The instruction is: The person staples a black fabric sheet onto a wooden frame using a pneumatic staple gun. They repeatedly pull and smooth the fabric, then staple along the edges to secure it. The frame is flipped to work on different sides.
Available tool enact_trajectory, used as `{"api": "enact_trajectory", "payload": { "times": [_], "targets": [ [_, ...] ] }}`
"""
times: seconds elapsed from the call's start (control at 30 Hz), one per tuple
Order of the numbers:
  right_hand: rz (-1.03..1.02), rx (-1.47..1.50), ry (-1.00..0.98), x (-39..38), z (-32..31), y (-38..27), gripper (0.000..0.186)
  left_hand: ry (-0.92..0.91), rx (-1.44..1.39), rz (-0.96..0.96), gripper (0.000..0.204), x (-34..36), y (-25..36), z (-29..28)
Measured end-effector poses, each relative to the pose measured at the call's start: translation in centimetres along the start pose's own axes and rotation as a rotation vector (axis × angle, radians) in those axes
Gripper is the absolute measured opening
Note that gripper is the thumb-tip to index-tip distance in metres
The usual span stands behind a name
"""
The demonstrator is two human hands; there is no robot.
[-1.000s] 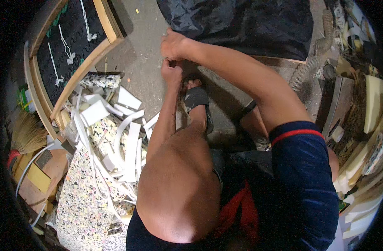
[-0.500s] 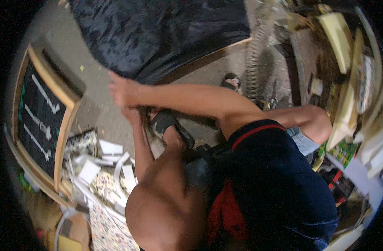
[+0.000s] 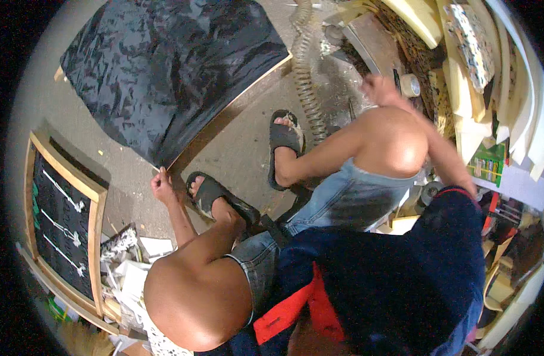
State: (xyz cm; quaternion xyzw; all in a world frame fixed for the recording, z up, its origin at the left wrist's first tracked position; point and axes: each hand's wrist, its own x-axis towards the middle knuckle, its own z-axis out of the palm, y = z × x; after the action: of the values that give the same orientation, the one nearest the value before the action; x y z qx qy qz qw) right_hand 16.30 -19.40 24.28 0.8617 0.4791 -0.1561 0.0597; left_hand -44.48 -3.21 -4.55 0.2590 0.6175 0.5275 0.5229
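Observation:
My left hand (image 3: 162, 187) pinches the near corner of a black sheet of fabric (image 3: 171, 65), which lies over a wooden-edged panel (image 3: 251, 86) on the floor. My right hand (image 3: 378, 90) is raised out to the right beyond my knee, beside a white roll of tape (image 3: 409, 85) and a dark upright object (image 3: 396, 79); its fingers are smeared by motion, so their grip is unclear. My sandalled feet (image 3: 284, 136) are on the floor beside the panel.
A coiled hose (image 3: 307, 83) runs along the floor. At the left stands a wooden frame (image 3: 94, 193) with black webbing and white ties, near white foam scraps (image 3: 132, 273). Foam strips (image 3: 459, 113) and a metal piece (image 3: 367, 41) crowd the right side.
My right hand has left the fabric corner and swung right, past my knee. My left hand stays at the corner. The view has turned, showing more of the right side.

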Motion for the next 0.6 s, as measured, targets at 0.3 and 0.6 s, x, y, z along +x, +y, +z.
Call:
{"api": "enact_trajectory", "payload": {
  "times": [0.3, 0.6],
  "targets": [
    [0.4, 0.155, 0.043, -9.0, 16.4, 8.1, 0.029, -0.064, 0.216, -0.086, 0.027, 2.0, -0.3, -1.9],
    [0.249, 0.102, -0.071, -4.2, 8.9, 9.3, 0.022, -0.031, 0.455, -0.041, 0.028, -0.1, 2.6, -0.6]
  ]
}}
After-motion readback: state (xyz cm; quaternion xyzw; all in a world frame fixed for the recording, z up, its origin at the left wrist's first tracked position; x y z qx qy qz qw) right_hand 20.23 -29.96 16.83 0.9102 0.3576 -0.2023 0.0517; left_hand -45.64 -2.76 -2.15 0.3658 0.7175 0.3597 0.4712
